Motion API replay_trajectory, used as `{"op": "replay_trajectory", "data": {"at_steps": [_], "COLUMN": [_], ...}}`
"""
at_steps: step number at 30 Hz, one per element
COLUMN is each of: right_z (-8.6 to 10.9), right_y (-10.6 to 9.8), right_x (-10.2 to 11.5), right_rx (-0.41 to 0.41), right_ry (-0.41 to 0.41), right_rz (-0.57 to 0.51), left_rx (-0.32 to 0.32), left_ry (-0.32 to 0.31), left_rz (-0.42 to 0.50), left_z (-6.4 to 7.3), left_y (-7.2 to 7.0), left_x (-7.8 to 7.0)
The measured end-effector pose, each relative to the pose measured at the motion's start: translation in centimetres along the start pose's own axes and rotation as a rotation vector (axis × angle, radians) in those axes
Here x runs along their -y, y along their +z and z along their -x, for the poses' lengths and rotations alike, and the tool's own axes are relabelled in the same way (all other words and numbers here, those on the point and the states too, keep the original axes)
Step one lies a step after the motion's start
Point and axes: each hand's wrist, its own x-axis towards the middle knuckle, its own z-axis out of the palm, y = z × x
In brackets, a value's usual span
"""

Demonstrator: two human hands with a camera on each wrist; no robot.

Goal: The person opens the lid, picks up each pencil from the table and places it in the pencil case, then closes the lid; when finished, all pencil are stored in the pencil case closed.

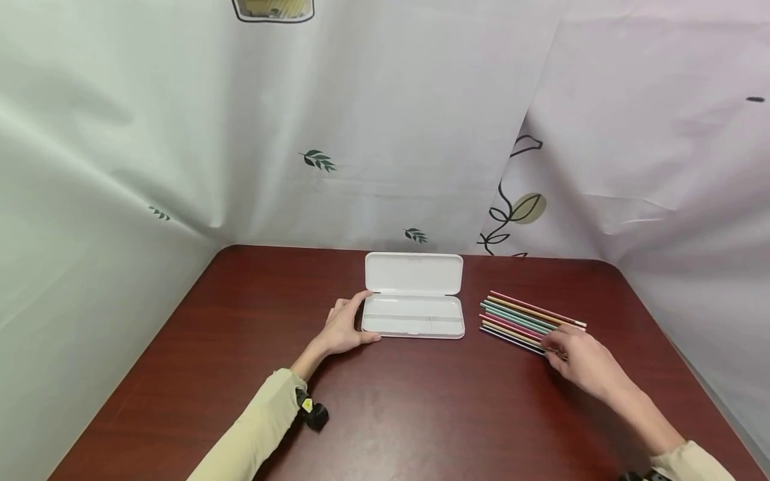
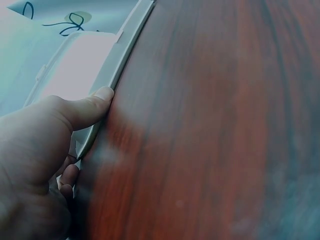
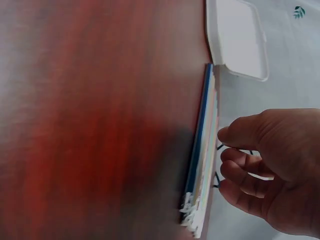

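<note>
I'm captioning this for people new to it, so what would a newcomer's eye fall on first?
Probably the open white case near the far edge of the dark red table, its left end held by the left hand. Next, the row of coloured, pencil-like sticks to its right, with the right hand at their right ends.

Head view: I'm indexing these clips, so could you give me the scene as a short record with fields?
Surface: reddish-brown table
Case: white case, divided inside, lid open on the far side
Pencils: several pencils in mixed colours, side by side, right of the case and apart from it
Left hand: left hand grips the case's left end, thumb on the near edge
Right hand: right hand at the pencils' right-hand ends, fingers bent; contact unclear
Background: pale cloth with leaf prints
</note>
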Motion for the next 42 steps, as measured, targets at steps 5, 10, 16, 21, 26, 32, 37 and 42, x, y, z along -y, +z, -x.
{"op": "replay_trajectory", "data": {"at_steps": [5, 10, 16, 21, 26, 32, 37, 42], "right_z": [0.7, 0.9, 0.9, 1.1, 1.1, 0.9, 0.8, 0.8], "right_y": [0.2, 0.5, 0.9, 1.0, 1.1, 1.2, 1.4, 1.5], "right_x": [-0.1, -0.2, -0.4, -0.5, -0.5, -0.5, -0.5, -0.6], "right_rx": [-0.008, -0.002, -0.014, -0.021, -0.005, 0.002, 0.004, -0.042], "right_ry": [0.01, 0.033, 0.037, 0.048, 0.043, 0.011, 0.01, -0.036], "right_rz": [0.04, 0.034, 0.038, 0.046, 0.052, 0.073, 0.066, 0.066], "left_rx": [-0.002, 0.003, 0.003, -0.001, -0.002, -0.005, -0.013, -0.01], "left_ry": [0.01, 0.003, 0.005, 0.013, 0.006, 0.001, 0.006, -0.004], "left_rz": [-0.009, -0.014, -0.018, -0.018, -0.014, -0.014, -0.016, -0.013], "left_z": [-0.1, -0.1, -0.1, 0.0, 0.0, -0.1, -0.2, 0.1], "left_y": [0.0, 0.0, -0.1, -0.1, -0.1, -0.2, -0.2, 0.0], "left_x": [0.1, 0.2, 0.1, 0.1, 0.1, 0.0, -0.1, -0.1]}}
